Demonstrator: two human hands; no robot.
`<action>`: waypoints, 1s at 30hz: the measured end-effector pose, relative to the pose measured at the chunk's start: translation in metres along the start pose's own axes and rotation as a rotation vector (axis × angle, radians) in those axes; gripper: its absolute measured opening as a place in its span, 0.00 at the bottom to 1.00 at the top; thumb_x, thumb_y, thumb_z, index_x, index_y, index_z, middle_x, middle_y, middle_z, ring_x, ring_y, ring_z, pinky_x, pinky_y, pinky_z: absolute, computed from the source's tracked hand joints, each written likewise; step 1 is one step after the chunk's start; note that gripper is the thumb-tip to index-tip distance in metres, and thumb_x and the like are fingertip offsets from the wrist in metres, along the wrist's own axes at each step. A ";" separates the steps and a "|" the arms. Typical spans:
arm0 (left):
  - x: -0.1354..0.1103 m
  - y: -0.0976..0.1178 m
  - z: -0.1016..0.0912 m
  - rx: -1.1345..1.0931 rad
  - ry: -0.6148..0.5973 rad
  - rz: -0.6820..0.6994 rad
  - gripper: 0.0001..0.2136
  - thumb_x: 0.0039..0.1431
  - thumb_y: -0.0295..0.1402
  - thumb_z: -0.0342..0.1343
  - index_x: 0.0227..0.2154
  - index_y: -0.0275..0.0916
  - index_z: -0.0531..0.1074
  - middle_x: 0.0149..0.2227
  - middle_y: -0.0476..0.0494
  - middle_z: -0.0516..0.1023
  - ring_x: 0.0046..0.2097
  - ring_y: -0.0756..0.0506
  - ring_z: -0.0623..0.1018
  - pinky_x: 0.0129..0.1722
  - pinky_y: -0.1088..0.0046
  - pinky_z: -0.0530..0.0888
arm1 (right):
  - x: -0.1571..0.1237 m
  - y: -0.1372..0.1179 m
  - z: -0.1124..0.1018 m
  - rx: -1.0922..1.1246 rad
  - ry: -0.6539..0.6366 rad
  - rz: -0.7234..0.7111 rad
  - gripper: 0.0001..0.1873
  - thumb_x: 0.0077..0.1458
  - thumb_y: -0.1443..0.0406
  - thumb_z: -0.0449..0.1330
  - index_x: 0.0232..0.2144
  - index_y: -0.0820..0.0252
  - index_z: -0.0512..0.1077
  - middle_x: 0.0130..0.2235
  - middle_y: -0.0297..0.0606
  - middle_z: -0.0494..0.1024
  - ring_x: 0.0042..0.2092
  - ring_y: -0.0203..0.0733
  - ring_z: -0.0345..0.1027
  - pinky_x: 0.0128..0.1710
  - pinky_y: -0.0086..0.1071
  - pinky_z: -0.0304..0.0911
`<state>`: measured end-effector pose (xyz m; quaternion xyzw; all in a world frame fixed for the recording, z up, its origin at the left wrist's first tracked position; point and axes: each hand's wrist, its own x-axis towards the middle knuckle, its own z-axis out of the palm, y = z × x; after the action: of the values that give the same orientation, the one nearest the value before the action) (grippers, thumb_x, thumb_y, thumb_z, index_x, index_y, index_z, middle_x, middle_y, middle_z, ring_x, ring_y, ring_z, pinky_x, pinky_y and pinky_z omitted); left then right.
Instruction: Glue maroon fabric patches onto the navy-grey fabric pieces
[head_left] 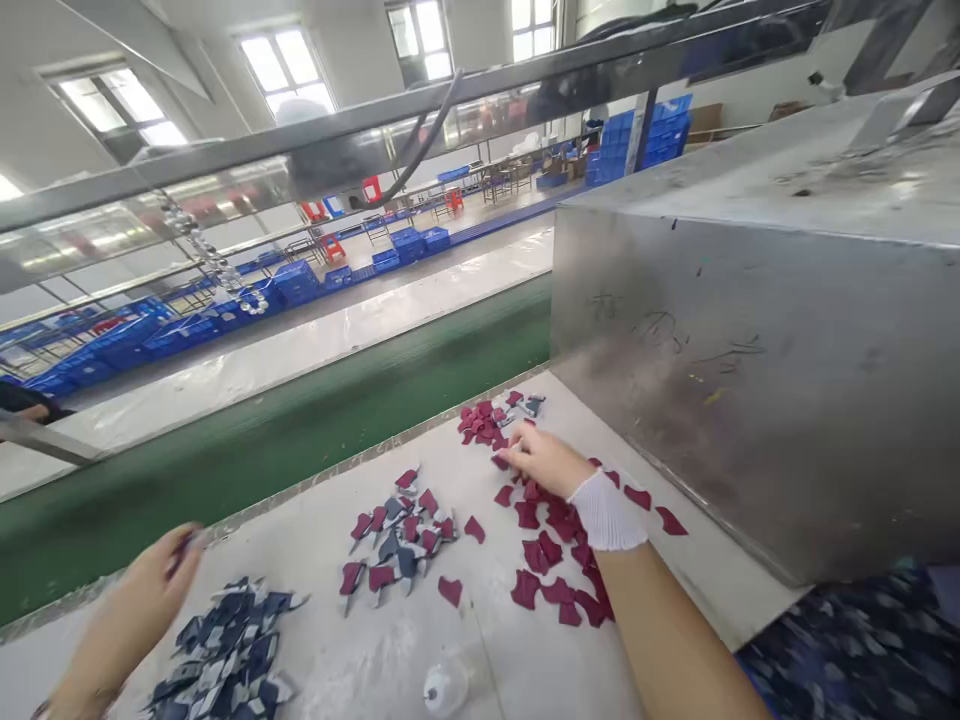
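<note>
My left hand [146, 595], slightly smeared by motion, is closed at the left, above the worktop's far edge. A small dark maroon piece with a pale tip [180, 552] shows between its thumb and fingers. Below it lies a heap of navy-and-grey pieces [232, 640]. My right hand [551, 458], wearing a white ribbed cuff [606, 510], pinches a small maroon piece [500, 461] at its fingertips. Under and around that hand spread loose flat maroon pieces [551, 550], with a tighter maroon pile [480, 420] just beyond. Between the hands lie mixed maroon, navy and grey pieces [401, 540].
A clear round plastic object [446, 688] stands near the front of the white worktop [360, 670]. A large metal box [735, 400] borders the right side. Beyond runs a green conveyor belt [300, 420]. A metal rail [337, 125] crosses above. Another person's arm [34, 411] shows far left.
</note>
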<state>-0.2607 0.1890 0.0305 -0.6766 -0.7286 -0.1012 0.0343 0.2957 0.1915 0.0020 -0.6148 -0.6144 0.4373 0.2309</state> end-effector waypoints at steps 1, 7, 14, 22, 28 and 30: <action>0.007 0.046 -0.006 -0.028 -0.038 0.050 0.17 0.63 0.48 0.44 0.47 0.44 0.66 0.49 0.43 0.77 0.49 0.35 0.78 0.47 0.58 0.75 | 0.006 0.007 -0.010 -0.003 0.044 0.030 0.16 0.65 0.56 0.56 0.47 0.61 0.70 0.42 0.38 0.77 0.38 0.39 0.73 0.39 0.38 0.71; 0.015 0.338 0.020 -0.045 -0.296 0.808 0.15 0.68 0.42 0.43 0.53 0.49 0.65 0.51 0.47 0.75 0.46 0.45 0.79 0.47 0.70 0.75 | 0.030 0.042 -0.029 0.024 0.174 0.128 0.16 0.64 0.59 0.59 0.50 0.61 0.69 0.47 0.41 0.76 0.42 0.41 0.74 0.41 0.40 0.73; 0.037 0.443 0.080 -0.037 -0.293 1.010 0.23 0.61 0.39 0.57 0.58 0.46 0.62 0.55 0.39 0.69 0.47 0.39 0.78 0.42 0.65 0.76 | 0.027 0.067 -0.032 -0.097 0.315 0.181 0.18 0.64 0.60 0.59 0.53 0.60 0.68 0.51 0.42 0.74 0.46 0.44 0.73 0.45 0.44 0.72; 0.024 0.407 0.085 -0.113 -0.346 0.986 0.10 0.65 0.36 0.51 0.47 0.42 0.70 0.46 0.43 0.75 0.48 0.42 0.76 0.48 0.66 0.74 | 0.024 0.067 -0.031 -0.277 0.248 0.193 0.16 0.63 0.59 0.59 0.50 0.61 0.70 0.50 0.41 0.75 0.46 0.44 0.73 0.46 0.44 0.71; -0.009 0.425 0.106 -0.201 -0.389 1.060 0.14 0.67 0.37 0.47 0.51 0.42 0.70 0.50 0.42 0.74 0.47 0.44 0.77 0.47 0.68 0.74 | 0.013 0.070 -0.042 -0.475 0.299 0.313 0.16 0.63 0.59 0.59 0.50 0.59 0.71 0.55 0.43 0.72 0.53 0.48 0.69 0.52 0.49 0.67; -0.015 0.427 0.109 -0.215 -0.427 1.102 0.12 0.65 0.39 0.50 0.47 0.44 0.73 0.47 0.44 0.75 0.46 0.44 0.77 0.46 0.70 0.74 | 0.013 0.067 -0.038 -0.504 0.258 0.301 0.15 0.63 0.59 0.59 0.50 0.59 0.71 0.54 0.43 0.73 0.52 0.47 0.70 0.51 0.48 0.67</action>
<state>0.1742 0.2231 -0.0356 -0.9598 -0.2468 -0.0035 -0.1339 0.3624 0.2045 -0.0371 -0.7870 -0.5712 0.2191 0.0799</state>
